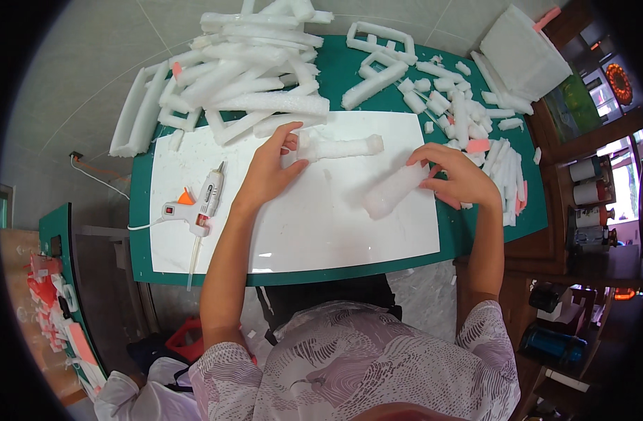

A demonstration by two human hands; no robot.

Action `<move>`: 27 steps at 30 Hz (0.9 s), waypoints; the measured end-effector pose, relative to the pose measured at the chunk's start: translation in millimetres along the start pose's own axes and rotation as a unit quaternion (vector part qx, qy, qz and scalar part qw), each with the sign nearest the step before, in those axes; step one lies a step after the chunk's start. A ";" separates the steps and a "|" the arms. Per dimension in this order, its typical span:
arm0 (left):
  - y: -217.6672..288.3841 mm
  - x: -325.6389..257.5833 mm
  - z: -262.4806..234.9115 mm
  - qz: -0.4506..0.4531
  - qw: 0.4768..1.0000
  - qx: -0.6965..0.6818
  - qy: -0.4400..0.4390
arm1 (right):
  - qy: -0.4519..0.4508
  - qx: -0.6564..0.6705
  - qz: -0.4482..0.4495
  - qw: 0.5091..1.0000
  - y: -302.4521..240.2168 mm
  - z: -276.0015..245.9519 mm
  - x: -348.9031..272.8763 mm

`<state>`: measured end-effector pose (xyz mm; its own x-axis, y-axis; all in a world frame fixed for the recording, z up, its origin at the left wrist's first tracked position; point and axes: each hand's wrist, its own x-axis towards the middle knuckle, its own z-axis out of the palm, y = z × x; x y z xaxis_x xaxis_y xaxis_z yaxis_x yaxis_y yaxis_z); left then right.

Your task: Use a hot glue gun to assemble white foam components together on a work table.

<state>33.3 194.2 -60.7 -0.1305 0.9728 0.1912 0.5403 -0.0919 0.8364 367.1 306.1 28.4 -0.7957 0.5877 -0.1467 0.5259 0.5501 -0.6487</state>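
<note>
A white foam piece with a long bar and a wider block at its left end (346, 148) lies on the white board (300, 231). My left hand (271, 168) is at that left end, thumb and fingers spread apart around it; whether they touch it is hard to tell. To the right, my right hand (458, 174) grips the upper end of a thick white foam block (391, 191), held tilted over the board. Left of my left forearm, a grey and white hot glue gun (204, 203) with an orange trigger lies on the board, a glue stick protruding from its back.
A large heap of white foam strips and frames (258, 77) covers the green table's (143, 238) far left. Foam frames (381, 42), small offcuts (455, 98) and a bundle of strips (505, 175) lie at the right. A large foam box (525, 56) stands at the far right corner.
</note>
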 end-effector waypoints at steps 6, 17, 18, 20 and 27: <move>-0.9 0.9 1.2 0.008 1.000 -0.008 -0.014 | 0.118 0.049 -0.069 0.989 -18.6 12.6 39.9; -4.7 0.6 3.3 0.021 1.000 -0.006 0.006 | 0.134 -0.062 -0.052 0.988 -16.4 20.4 65.0; -5.6 0.9 3.2 0.021 1.000 -0.006 0.008 | 0.141 -0.062 -0.053 0.987 -17.0 20.9 64.3; -7.4 2.0 3.4 0.024 1.000 0.000 0.002 | 0.146 -0.062 -0.055 0.986 -16.8 21.8 63.5; -8.2 1.9 3.5 0.023 1.000 -0.002 -0.004 | 0.148 -0.086 -0.035 0.985 -16.7 28.5 65.2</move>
<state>31.5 197.6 -69.0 -0.0989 0.9690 0.2266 0.5420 -0.1385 0.8289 297.9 318.3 8.4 -0.7226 0.6780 0.1347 0.5359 0.6726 -0.5104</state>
